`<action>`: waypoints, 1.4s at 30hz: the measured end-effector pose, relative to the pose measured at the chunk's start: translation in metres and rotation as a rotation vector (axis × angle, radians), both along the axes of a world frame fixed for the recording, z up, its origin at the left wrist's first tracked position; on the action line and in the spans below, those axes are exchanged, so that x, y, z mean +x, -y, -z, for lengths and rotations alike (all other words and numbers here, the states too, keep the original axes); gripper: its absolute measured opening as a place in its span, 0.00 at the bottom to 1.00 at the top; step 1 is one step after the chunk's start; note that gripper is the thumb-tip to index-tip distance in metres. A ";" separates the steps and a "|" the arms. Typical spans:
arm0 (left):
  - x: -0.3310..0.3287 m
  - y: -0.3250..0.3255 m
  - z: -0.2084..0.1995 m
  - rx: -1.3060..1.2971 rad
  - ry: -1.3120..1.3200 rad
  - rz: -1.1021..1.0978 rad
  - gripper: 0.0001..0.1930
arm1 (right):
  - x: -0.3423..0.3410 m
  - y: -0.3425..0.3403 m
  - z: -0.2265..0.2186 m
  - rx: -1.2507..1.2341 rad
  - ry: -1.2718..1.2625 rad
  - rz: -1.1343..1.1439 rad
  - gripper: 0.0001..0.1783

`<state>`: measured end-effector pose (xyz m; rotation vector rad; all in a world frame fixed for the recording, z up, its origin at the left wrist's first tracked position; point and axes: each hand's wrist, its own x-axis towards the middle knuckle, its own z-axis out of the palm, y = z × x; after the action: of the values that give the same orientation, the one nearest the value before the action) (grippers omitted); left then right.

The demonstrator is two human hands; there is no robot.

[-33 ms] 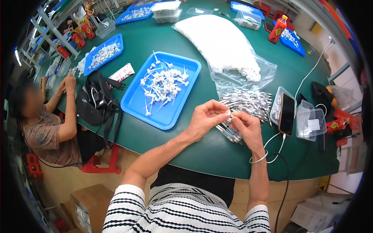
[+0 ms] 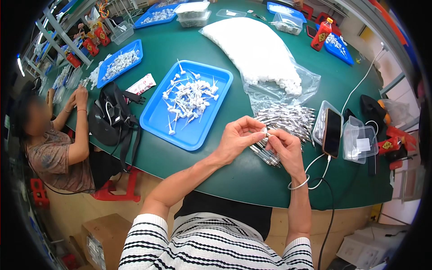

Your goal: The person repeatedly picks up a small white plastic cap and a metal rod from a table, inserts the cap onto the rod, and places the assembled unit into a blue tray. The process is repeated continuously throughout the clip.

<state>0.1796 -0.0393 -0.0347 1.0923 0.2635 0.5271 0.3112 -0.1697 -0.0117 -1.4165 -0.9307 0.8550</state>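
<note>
My left hand [image 2: 236, 138] is pinched shut on a small white plastic piece [image 2: 264, 130]. Right against it, the thumb and fingers of my right hand [image 2: 288, 148] are pinched together too; they hide what they hold. Both hands are over the near side of a heap of thin metal-and-white rods [image 2: 288, 118]. Behind the heap lies a clear plastic bag [image 2: 310, 83], its mouth toward me, with many small white parts [image 2: 252, 47] inside and spilling at the opening. Left of my hands, a blue tray [image 2: 150, 121] carries loose white pieces with thin stems [image 2: 191, 99].
Right of the heap, a phone [image 2: 332, 132] with a white cable leans on a clear box; another clear box [image 2: 360, 146] is beyond. A black bag [image 2: 110, 114] and a second blue tray [image 2: 102, 76] are at left, near a seated co-worker [image 2: 63, 144]. A red bottle [image 2: 321, 35] stands far right.
</note>
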 end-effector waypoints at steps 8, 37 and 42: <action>-0.001 -0.001 0.001 -0.080 0.035 0.021 0.11 | -0.011 -0.006 0.006 0.054 0.012 0.022 0.10; -0.002 0.003 -0.018 0.328 0.139 -0.103 0.16 | -0.003 -0.011 0.031 0.316 -0.406 -0.063 0.09; -0.004 0.005 -0.014 0.337 0.061 -0.120 0.15 | -0.002 -0.012 0.031 0.305 -0.337 -0.004 0.08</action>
<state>0.1753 -0.0442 -0.0205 1.3901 0.1909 0.7292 0.3094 -0.1582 -0.0426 -0.9731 -0.7674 0.8802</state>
